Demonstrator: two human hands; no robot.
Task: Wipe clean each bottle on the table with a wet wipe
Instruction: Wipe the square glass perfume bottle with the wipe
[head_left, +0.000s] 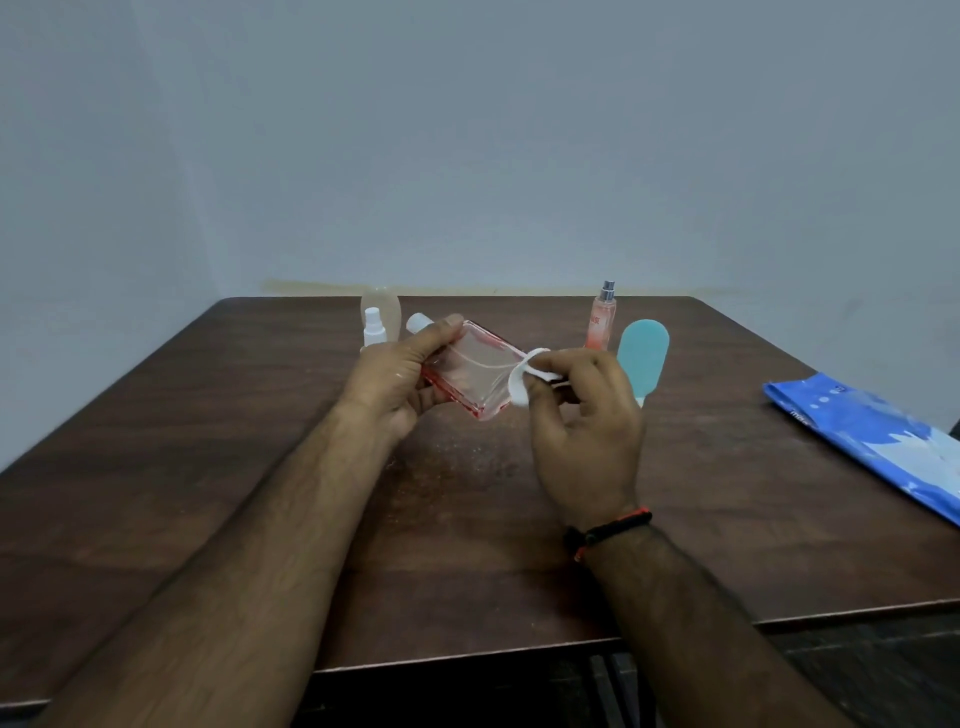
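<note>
My left hand (397, 374) grips a flat, clear bottle with red edges and a white cap (475, 371), held tilted above the table with the cap pointing far left. My right hand (584, 410) pinches a white wet wipe (524, 379) against the bottle's right end. A small white spray bottle with a clear rounded cover (375, 325) stands behind my left hand. A slim pink spray bottle (601, 322) stands at the back right. A light blue flat rounded bottle (643, 358) stands just behind my right hand.
A blue pack of wet wipes (872, 441) lies at the table's right edge. The brown wooden table (260, 493) meets a pale wall at its far side. A dark band with red sits on my right wrist.
</note>
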